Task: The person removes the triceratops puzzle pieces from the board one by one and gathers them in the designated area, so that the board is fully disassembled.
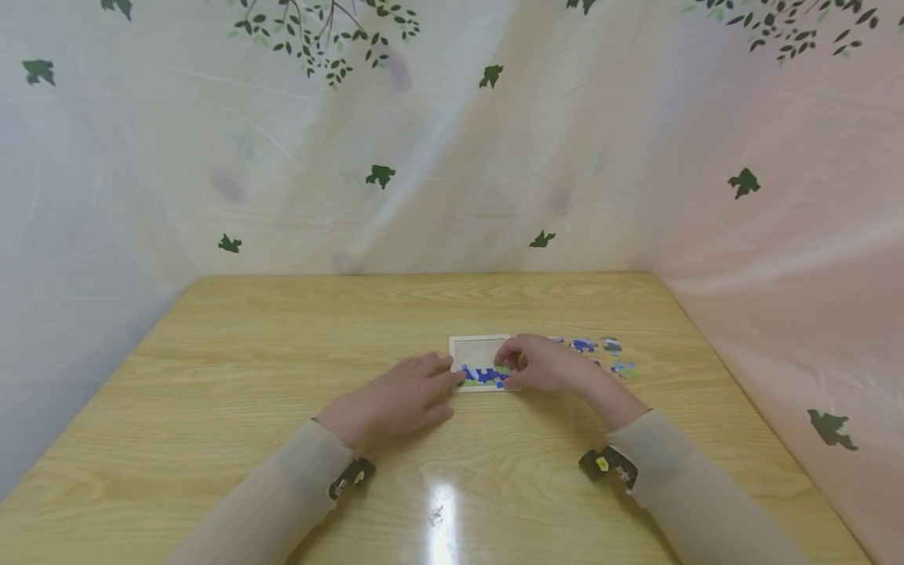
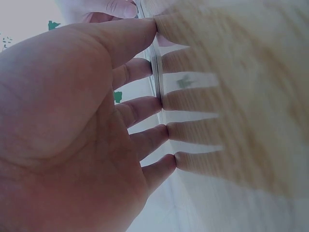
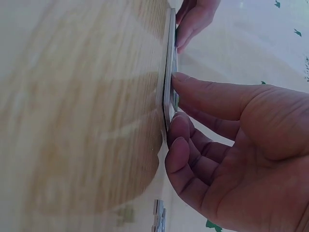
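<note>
A small jigsaw tray (image 1: 480, 340) with a pale frame lies on the table. Its near part is filled with blue, white and green puzzle pieces (image 1: 483, 376), while the far part shows bare backing. My left hand (image 1: 399, 396) lies at the tray's left side with spread, fairly straight fingers, the fingertips touching the tray edge and the table. Over the tray's right side, my right hand (image 1: 551, 365) has curled fingers and pinches a greenish puzzle piece (image 3: 176, 100) between thumb and fingers. The fingers hide most of that piece and the tray's right edge.
Loose puzzle pieces (image 1: 583, 345) lie on the table right of the tray, some partly behind the right hand. The wooden table (image 1: 282, 329) reaches back to a pale curtain (image 1: 438, 212) with leaf prints. Each wrist wears a small dark camera (image 1: 351, 475).
</note>
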`<state>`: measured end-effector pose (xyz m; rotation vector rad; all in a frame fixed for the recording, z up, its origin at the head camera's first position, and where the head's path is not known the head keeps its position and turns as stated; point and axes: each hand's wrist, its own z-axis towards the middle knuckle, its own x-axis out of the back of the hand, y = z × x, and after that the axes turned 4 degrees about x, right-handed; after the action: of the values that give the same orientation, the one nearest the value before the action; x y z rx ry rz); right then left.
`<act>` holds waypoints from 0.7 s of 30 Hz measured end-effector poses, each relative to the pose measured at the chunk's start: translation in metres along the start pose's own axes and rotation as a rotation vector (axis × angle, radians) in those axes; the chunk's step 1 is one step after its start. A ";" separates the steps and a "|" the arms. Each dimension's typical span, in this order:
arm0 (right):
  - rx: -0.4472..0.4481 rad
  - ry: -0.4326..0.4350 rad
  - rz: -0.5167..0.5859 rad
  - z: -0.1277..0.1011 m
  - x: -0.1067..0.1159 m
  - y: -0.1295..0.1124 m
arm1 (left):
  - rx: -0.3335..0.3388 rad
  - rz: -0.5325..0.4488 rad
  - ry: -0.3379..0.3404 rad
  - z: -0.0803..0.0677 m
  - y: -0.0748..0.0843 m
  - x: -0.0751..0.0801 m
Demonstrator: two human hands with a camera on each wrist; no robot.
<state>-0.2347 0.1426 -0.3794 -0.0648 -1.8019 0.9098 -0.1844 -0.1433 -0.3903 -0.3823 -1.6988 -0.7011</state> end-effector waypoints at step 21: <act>0.017 0.006 0.057 -0.002 0.000 0.002 | 0.007 0.007 -0.008 0.001 -0.001 -0.002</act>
<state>-0.2342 0.1451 -0.3804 -0.1082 -1.7940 0.9642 -0.1858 -0.1434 -0.3926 -0.3861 -1.7067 -0.6892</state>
